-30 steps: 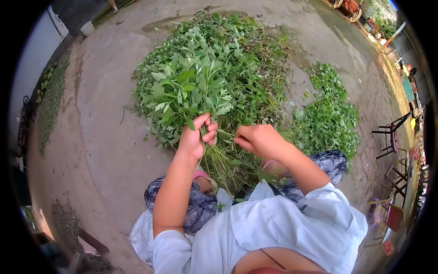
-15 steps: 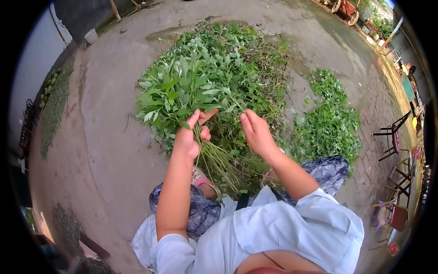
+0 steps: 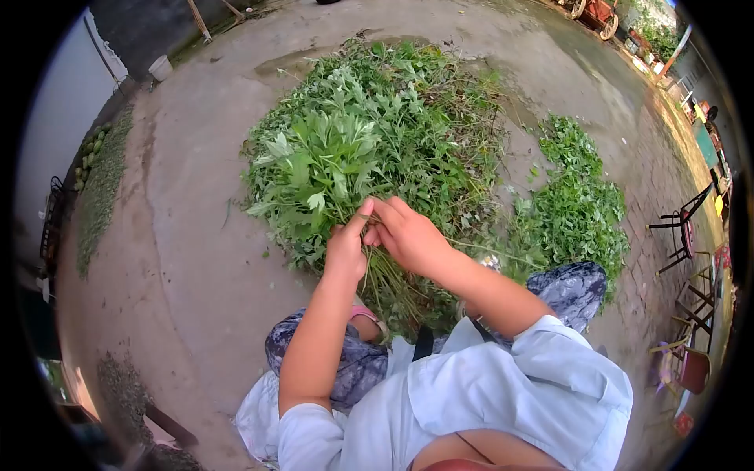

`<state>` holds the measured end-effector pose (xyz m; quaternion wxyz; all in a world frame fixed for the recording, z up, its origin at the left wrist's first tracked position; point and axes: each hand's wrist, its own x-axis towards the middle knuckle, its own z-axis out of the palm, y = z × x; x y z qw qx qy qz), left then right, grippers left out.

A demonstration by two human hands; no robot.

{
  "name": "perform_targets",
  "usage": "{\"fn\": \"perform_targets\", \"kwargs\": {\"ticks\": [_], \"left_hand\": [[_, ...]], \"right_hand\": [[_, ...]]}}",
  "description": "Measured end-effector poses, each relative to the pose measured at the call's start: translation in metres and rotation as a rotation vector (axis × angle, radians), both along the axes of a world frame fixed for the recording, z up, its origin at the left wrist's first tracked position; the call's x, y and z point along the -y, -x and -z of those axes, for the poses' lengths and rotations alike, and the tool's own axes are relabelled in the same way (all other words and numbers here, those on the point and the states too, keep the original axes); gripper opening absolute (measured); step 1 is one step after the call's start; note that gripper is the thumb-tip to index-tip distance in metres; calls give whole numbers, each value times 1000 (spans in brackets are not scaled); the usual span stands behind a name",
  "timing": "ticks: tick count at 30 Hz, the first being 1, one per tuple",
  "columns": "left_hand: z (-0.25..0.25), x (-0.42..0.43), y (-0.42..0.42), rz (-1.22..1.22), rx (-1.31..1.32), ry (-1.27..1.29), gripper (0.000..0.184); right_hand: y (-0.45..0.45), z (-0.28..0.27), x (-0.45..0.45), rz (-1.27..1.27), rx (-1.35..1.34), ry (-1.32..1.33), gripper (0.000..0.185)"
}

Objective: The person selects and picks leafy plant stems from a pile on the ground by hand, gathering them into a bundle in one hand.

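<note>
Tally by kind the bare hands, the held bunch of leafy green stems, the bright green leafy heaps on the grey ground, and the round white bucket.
Bare hands: 2, left hand and right hand
Held bunch of leafy green stems: 1
Bright green leafy heaps: 2, large central heap and smaller right-side heap
Round white bucket: 1
Total: 6

Near the white bucket we note a slanting pole; left of the bucket, a pale wall; well to the bucket's right, a wheeled cart and a black-framed chair.
</note>
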<state>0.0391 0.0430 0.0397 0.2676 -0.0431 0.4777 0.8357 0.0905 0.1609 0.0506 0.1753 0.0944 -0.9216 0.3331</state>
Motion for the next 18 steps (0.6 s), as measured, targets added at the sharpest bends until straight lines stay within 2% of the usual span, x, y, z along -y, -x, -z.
{"fn": "perform_targets", "kwargs": {"ticks": [1,2,3,5,7,9,11,14,15,17,18], "left_hand": [[-1,3,4,45,4,-50,24],[-2,4,6,-2,14,-33,23],[-1,6,11,-67,5,14,24],[-5,14,19,-77,-17,-6,24],[-4,24,28,-16,-46,-34,18],[-4,31,35,-24,-48,-41,19],[3,38,42,-30,-35,-73,17],[6,45,48,-23,-51,-81,16],[8,48,50,-16,-53,-90,16],[10,52,53,-8,-57,-109,16],[9,53,53,-5,-59,-127,16]], "right_hand": [[2,-7,-4,-51,-35,103,49],[-4,-18,-16,-143,284,285,60],[-4,-12,-25,-181,324,430,56],[-3,-16,-50,-241,619,649,51],[-3,-16,-76,-267,876,751,61],[0,-6,-98,-418,1007,914,66],[-3,-4,-108,-431,1046,922,67],[-10,-10,-114,-502,1150,625,65],[-13,-10,-116,-496,1149,629,65],[-17,-10,-120,-628,1146,569,55],[-20,-6,-121,-678,1109,668,44]]}}
